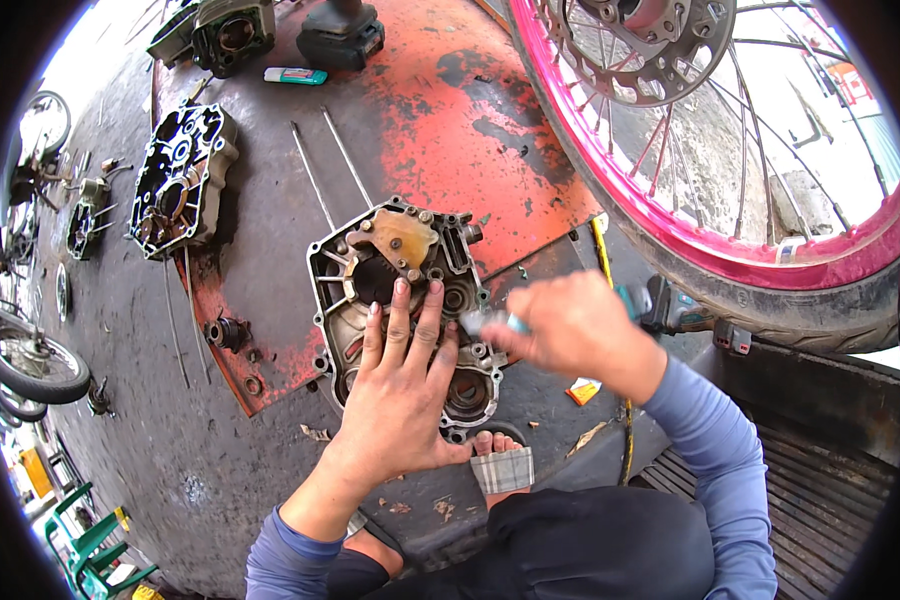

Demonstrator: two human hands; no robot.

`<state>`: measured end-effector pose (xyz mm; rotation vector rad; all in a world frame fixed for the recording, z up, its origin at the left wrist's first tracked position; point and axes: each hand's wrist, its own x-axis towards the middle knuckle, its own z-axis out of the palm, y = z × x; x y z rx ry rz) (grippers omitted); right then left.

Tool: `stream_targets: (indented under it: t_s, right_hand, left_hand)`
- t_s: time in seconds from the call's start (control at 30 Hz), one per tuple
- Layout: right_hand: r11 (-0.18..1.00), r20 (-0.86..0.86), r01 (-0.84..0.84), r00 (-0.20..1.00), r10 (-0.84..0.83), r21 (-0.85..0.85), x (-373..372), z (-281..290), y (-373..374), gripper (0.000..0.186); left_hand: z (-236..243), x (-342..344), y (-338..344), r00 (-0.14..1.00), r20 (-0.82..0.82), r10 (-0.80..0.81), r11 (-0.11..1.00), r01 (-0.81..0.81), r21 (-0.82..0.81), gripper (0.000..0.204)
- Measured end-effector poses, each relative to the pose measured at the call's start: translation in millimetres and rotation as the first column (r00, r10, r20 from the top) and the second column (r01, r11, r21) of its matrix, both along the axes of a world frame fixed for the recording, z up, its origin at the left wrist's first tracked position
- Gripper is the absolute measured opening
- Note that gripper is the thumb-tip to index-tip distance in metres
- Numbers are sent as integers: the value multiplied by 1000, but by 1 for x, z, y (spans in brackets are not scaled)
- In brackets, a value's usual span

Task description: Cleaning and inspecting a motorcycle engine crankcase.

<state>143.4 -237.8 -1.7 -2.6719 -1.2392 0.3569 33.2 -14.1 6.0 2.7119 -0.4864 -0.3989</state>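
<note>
My left hand (pixel 395 390) lies flat with its fingers spread on a motorcycle engine crankcase half (pixel 327 290), steadying nothing else. The crankcase has bearing bores, a yellowed plate (pixel 395 240) bolted near its top, and two long studs (pixel 345 160) pointing away from me. Just right of it, my right hand (pixel 570 325) is closed round a small pale-and-teal thing (pixel 490 322) whose tip is at the casing's right edge. That thing is blurred and mostly hidden by the fingers, so I cannot tell its kind.
Another crankcase half (pixel 215 165) lies at left, beside a cylinder (pixel 232 35), a white-and-teal tube (pixel 295 76) and a black battery base (pixel 345 40). At right stands a pink-rimmed wheel (pixel 660 215). A yellow cord (pixel 627 440) and a teal power tool (pixel 660 305) lie below it.
</note>
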Motion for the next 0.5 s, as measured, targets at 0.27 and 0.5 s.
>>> stream_targets:
  t_s: [0.27,0.5]
  right_hand:
    - [1000,-8,16,1000,-16,-23,3,3,1,60]
    - [1000,-20,18,1000,-18,-19,12,1,-2,60]
  left_hand:
    - [0,1,-1,1000,3,-6,1000,6,-8,117]
    - [0,1,1,1000,-4,6,1000,-6,-15,117]
